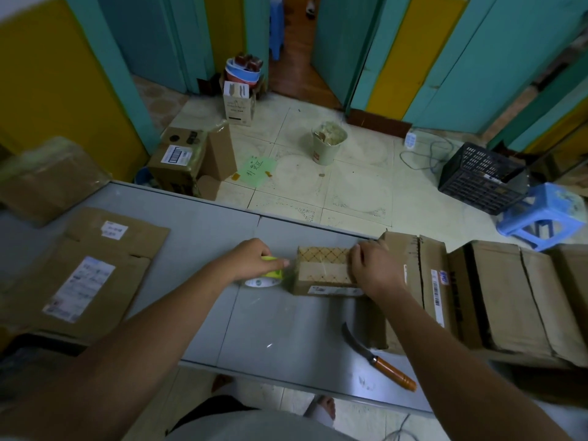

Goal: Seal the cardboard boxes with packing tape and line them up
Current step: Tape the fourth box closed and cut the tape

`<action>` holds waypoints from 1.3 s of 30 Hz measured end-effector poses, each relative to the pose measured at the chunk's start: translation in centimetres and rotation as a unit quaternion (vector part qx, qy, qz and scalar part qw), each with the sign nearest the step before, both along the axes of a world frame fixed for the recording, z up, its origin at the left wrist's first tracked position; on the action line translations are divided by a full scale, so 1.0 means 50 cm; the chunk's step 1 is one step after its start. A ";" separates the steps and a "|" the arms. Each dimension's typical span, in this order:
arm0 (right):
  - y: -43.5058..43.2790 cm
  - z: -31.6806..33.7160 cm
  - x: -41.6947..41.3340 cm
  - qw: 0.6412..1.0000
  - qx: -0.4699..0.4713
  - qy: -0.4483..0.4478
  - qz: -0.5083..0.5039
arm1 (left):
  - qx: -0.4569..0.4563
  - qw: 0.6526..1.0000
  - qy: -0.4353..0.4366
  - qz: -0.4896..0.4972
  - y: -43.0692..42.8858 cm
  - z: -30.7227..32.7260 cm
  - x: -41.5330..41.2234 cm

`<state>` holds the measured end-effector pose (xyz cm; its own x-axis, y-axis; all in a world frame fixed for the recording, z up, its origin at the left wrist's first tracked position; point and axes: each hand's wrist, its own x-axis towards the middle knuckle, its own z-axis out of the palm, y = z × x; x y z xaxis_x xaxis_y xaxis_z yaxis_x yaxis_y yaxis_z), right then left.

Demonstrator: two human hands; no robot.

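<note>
— Where was the work found?

— A small brown cardboard box with a lattice-printed top (321, 275) was set toward the far edge of the grey bench (286, 329), just beside a row of larger brown cardboard boxes (496, 297) lined along the right end. Its right end was gripped by the right hand (370, 272), fingers curled over it. A roll of clear packing tape on a yellow-green core (267, 278) was clasped in the left hand (254, 259), just left of the box.

— How was the strip best laid?

— It was judged that the tape should be kept taut and low, drawn straight along the flap seam, and pressed flat before being cut. A curved knife with an orange wooden handle (378, 358) lay near the front edge.

— What was not made out?

— Any clear tape already across the top could not be distinguished. The seam's right part was hidden under the hand, and the row was cut off at the frame's right.
</note>
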<state>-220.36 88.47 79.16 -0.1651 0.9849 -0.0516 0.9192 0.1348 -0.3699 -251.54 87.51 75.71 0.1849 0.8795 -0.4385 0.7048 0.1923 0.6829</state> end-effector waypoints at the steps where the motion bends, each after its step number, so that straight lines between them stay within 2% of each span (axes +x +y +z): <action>1: 0.013 0.002 -0.003 1.000 0.000 0.002 0.017 | -0.006 1.000 -0.004 0.005 -0.012 -0.004 -0.008; 6: 0.097 0.008 -0.010 0.993 -0.020 0.007 0.112 | -0.026 0.997 -0.058 0.054 -0.070 -0.020 -0.012; 12: 0.155 0.000 -0.008 0.986 -0.022 -0.024 0.164 | -0.032 0.983 -0.132 0.127 -0.117 -0.039 0.030; 15: 0.155 -0.006 -0.006 0.984 -0.003 -0.050 0.173 | -0.017 0.976 -0.130 0.175 -0.127 -0.051 0.060; 23: 0.146 -0.003 0.004 0.978 0.006 -0.071 0.195 | -0.016 0.976 -0.081 0.199 -0.119 -0.069 0.103; 28: 0.125 0.004 0.002 0.978 0.085 -0.098 0.164 | 0.012 0.976 -0.104 0.189 -0.127 -0.058 0.088; 31: 0.101 0.004 -0.009 0.975 0.140 -0.126 0.118 | 0.087 0.990 -0.068 0.084 -0.124 -0.033 0.078; 34: 0.077 0.006 -0.020 0.982 0.132 -0.114 0.067 | 0.133 0.991 -0.031 -0.009 -0.117 -0.012 0.090; 39: 0.012 0.013 -0.015 0.992 0.110 -0.059 0.002 | 0.138 0.989 -0.043 -0.001 -0.119 -0.007 0.112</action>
<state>-221.12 89.06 79.81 -0.1743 0.9740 0.1446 0.9535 0.2036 -0.2220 -245.97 81.55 75.36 0.2130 0.9632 -0.1638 0.6424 -0.0117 0.7663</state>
